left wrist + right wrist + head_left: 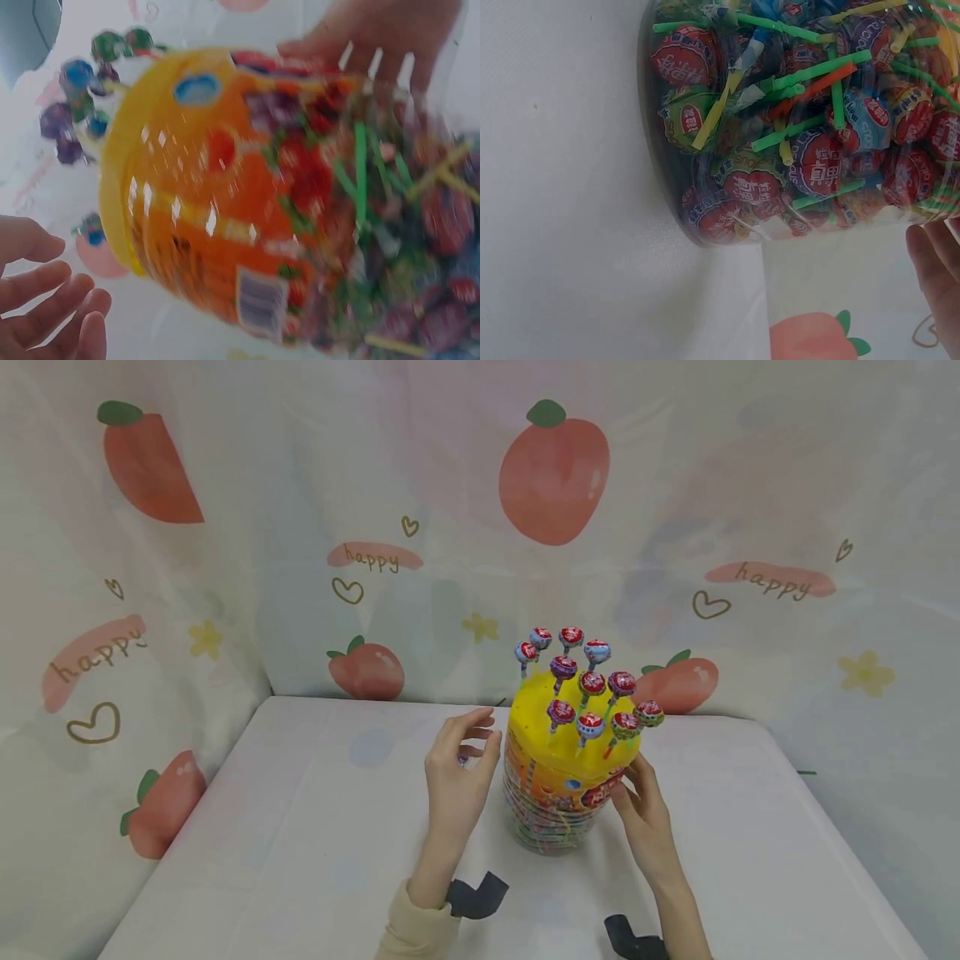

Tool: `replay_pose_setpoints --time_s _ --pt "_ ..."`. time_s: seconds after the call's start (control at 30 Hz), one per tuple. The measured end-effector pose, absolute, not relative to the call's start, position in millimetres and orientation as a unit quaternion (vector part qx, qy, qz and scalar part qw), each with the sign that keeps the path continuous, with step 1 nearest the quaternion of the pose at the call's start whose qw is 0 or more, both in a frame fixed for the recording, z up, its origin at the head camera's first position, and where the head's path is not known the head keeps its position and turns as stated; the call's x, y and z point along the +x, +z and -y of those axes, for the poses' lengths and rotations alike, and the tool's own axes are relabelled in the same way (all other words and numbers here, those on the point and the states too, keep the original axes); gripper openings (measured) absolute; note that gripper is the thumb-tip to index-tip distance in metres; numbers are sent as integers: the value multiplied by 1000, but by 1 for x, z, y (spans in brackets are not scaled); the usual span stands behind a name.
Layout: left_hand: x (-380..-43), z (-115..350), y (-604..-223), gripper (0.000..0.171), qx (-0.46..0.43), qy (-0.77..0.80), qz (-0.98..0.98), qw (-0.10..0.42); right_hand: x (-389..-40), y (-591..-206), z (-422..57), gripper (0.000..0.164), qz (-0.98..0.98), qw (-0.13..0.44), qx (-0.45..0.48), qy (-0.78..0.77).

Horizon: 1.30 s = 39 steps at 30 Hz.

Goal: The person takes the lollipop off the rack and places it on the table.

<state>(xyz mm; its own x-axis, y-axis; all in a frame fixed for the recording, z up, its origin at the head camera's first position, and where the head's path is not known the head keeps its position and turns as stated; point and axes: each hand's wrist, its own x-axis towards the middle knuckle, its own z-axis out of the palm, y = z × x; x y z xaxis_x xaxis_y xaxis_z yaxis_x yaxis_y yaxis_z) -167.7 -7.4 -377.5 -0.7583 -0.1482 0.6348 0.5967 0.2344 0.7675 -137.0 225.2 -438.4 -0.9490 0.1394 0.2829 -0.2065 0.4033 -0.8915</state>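
One lollipop jar (558,789) — clear below, orange-labelled, bright yellow-lidded

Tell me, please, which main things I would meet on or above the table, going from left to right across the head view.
Left hand → lollipop jar → right hand.

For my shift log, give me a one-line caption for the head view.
Right hand against the jar, lollipops standing in its yellow lid, left hand raised beside it.
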Motion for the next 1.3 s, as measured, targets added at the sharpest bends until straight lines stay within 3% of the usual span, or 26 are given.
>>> replay_pose_setpoints --time_s 0.63,1.3 --pt "-152 -23 -363 28 -248 -629 667 314 -139 -441 -227 55 817 161 24 553" --pt "-158 -38 -356 27 -236 -633 667 314 -138 -440 -227 55 825 159 14 542"
